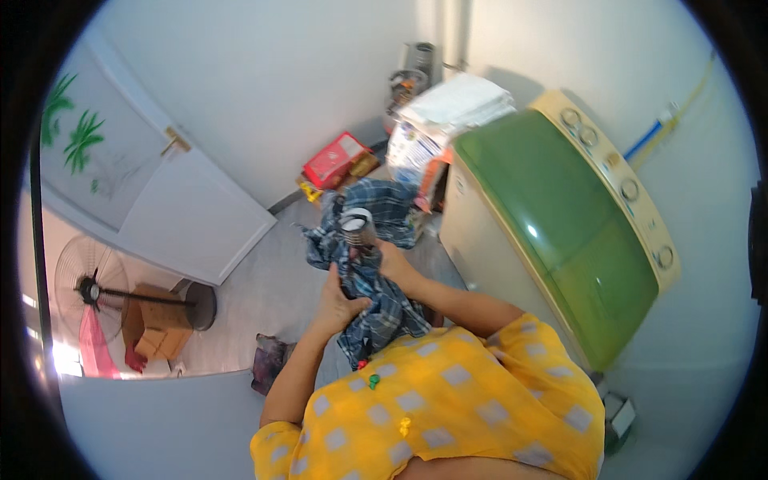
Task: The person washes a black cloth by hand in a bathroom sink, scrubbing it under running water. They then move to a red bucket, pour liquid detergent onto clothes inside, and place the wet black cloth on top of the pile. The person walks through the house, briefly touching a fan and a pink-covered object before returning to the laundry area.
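A dark blue plaid shirt (382, 308) hangs bunched in front of me, spreading from my chest toward the floor. My left hand (336, 306) is closed on its near left side, with the thumb lying across the cloth. Farther forward, my right hand (392, 262) grips the shirt from the right; most of its fingers are hidden. Just beyond the right hand, amid the cloth, shows a small ribbed cylinder (357, 226) with a pale round top. Whether the right hand touches this cylinder, I cannot tell.
On my right stands a cream washing machine (552, 224) with a green lid and dials. White sacks (456, 108) and a red box (338, 160) fill the corner. To the left are a white door (176, 184), a standing fan (90, 290) and a cardboard box (164, 324).
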### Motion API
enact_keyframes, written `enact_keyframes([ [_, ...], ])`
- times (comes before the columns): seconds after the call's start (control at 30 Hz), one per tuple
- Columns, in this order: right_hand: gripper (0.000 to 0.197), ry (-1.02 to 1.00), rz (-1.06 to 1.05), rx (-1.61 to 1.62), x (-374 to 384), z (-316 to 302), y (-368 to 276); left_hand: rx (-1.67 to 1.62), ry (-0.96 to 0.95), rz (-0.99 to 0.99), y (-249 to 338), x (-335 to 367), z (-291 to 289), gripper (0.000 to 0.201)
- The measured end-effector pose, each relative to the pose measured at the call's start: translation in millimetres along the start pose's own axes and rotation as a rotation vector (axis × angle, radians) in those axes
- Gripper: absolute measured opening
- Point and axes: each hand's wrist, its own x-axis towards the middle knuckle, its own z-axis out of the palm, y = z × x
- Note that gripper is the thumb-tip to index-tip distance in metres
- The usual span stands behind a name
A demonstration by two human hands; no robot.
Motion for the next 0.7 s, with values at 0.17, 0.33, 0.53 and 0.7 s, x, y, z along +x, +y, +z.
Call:
enact_keyframes([
  [0.17,0.053,-0.005,0.067,0.09,-6.6,-9.4,-6.6,-0.184,0.036,0.133,7.2,5.5,10.7,0.068],
  [0.33,0.042,0.137,-0.211,-0.249,-9.6,-59.9,-89.8,-0.182,-0.109,0.243,49.4,30.6,26.5,0.037],
  [0.53,0.032,0.267,-0.348,-1.229,-11.8,-147.7,-176.6,-0.412,-0.448,0.49,98.7,109.6,100.5,0.04],
  [0.7,0.03,0.497,0.025,-1.696,-19.6,-260.0,-139.5,-0.347,-0.463,0.214,164.9,141.2,159.8,0.056],
])
